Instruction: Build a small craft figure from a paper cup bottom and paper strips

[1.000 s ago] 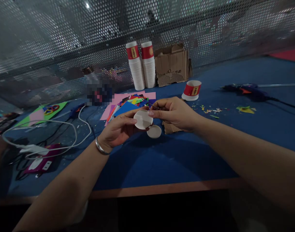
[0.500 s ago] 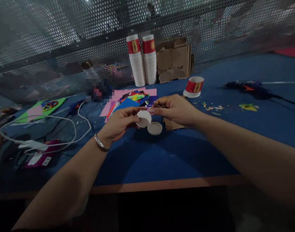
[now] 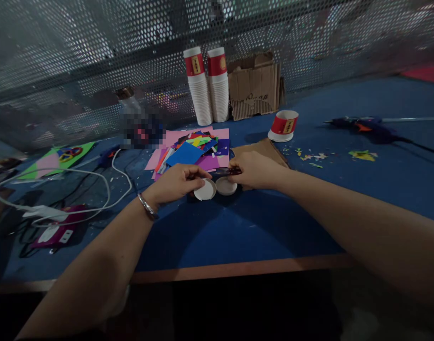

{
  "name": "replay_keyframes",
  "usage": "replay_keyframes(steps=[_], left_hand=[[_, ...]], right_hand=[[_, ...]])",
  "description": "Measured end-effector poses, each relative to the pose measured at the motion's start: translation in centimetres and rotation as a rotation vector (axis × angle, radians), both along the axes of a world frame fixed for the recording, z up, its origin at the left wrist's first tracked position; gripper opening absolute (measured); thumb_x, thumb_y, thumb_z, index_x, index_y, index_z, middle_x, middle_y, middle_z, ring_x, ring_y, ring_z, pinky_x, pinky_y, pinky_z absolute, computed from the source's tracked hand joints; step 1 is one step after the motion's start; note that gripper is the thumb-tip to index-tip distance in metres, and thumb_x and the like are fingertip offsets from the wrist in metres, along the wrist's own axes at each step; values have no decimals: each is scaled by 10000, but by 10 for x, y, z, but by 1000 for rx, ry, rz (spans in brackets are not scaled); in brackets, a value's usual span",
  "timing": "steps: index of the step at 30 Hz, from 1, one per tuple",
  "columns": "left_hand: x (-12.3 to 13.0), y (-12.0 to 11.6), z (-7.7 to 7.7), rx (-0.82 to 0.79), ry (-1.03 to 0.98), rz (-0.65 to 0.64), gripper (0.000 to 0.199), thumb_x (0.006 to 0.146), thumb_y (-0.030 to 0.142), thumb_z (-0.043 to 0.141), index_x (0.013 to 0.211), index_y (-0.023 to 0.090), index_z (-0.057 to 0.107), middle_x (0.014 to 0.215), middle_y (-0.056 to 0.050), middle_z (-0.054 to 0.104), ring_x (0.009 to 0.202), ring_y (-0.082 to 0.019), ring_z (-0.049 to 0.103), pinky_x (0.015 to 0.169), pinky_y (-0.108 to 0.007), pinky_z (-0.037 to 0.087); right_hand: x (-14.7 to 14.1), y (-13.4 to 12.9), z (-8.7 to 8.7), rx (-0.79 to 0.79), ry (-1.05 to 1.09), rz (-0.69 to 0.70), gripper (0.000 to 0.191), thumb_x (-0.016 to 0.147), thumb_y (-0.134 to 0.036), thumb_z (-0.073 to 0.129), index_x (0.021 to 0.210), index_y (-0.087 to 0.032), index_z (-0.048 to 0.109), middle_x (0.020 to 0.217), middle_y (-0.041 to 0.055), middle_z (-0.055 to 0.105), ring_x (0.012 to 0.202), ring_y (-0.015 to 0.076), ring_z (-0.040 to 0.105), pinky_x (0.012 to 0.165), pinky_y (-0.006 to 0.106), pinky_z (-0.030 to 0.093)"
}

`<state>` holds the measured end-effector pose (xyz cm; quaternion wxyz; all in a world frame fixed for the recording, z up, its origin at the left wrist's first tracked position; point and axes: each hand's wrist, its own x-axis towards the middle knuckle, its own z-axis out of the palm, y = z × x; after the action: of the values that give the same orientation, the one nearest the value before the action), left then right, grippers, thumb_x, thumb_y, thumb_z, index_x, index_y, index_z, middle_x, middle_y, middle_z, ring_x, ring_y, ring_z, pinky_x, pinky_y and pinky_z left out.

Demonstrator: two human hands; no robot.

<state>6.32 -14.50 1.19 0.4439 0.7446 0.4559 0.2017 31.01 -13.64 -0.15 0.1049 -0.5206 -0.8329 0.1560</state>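
We are pinching a white paper disc (image 3: 204, 190) with our left hand (image 3: 176, 182), fingers curled closed on its far edge, the disc sitting low on the blue bench (image 3: 238, 227) mid-width, well in from the near edge. A second white disc (image 3: 226, 185) is lying flat just beside it, under our right hand (image 3: 254, 170). That hand is closed around a small dark tool (image 3: 226, 172), probably scissors, too hidden to be sure. A silver bangle (image 3: 146, 208) is showing on the left wrist.

Behind the hands, a pile of coloured paper sheets (image 3: 192, 149) is lying next to a brown cardboard piece (image 3: 265, 148). Toward the far edge, two stacks of paper cups (image 3: 207, 90) are standing beside a torn cardboard box (image 3: 255, 92), and an upturned cut cup (image 3: 283, 126) is sitting apart. A glue gun (image 3: 362, 127) is lying toward the right edge, and white cables (image 3: 71, 189) are looping at the left.
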Motion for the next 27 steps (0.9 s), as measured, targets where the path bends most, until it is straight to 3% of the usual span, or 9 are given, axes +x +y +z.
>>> replay_keyframes(steps=[8, 12, 16, 27], left_hand=[[-1, 5, -7, -65, -95, 34, 252, 772, 217, 789, 1018, 163, 790, 732, -14, 730, 572, -118, 648, 565, -236, 537], [6, -1, -4, -198, -305, 143, 338, 729, 203, 831, 1058, 153, 768, 952, -59, 760, 780, -152, 708, 706, -281, 595], [12, -10, 0, -323, -479, 150, 419, 683, 195, 895, 1073, 167, 745, 1027, -58, 746, 897, -167, 711, 824, -317, 597], [29, -29, 3, -319, -661, 169, 490, 647, 131, 956, 1048, 166, 676, 1012, -22, 710, 906, -137, 686, 755, -246, 578]], right_hand=[[4, -3, 12, 118, 191, -27, 102, 825, -247, 682, 742, -200, 645, 741, 53, 671, 668, 179, 549, 598, 321, 310], [-3, -17, 26, 187, 217, -89, 148, 823, -268, 712, 739, -192, 616, 684, 31, 629, 629, 161, 514, 605, 320, 289], [-10, -28, 32, 238, 188, -110, 126, 859, -294, 697, 838, -179, 652, 712, 27, 641, 615, 145, 504, 605, 306, 290], [-10, -34, 24, 341, 371, -62, 109, 843, -263, 668, 902, -175, 645, 680, -6, 606, 605, 141, 521, 619, 287, 328]])
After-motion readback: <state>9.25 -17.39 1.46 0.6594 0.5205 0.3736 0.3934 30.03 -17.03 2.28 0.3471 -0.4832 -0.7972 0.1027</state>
